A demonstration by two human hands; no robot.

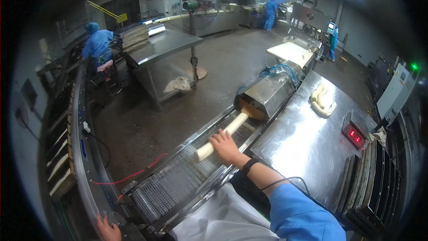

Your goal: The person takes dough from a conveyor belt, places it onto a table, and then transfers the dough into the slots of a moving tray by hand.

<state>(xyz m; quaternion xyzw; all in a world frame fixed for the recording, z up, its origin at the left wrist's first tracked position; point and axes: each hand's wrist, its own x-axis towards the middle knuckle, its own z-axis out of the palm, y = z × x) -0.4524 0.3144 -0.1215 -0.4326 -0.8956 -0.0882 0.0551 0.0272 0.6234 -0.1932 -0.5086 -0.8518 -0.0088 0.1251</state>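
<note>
A long pale roll of dough lies along a metal mesh conveyor belt. Its far end reaches into the mouth of a steel housing over the belt. My right hand rests on the roll near its closer end, fingers spread across the top and side rather than wrapped round it. At the lower left, my left hand is by the edge of a metal rail, its fingers apart and nothing visible in them.
Right of the belt, a steel table bears dough pieces and a scale with red digits. Stacked trays stand at its near end. A worker in blue sits left; other people are farther back. A red cord hangs beside the belt.
</note>
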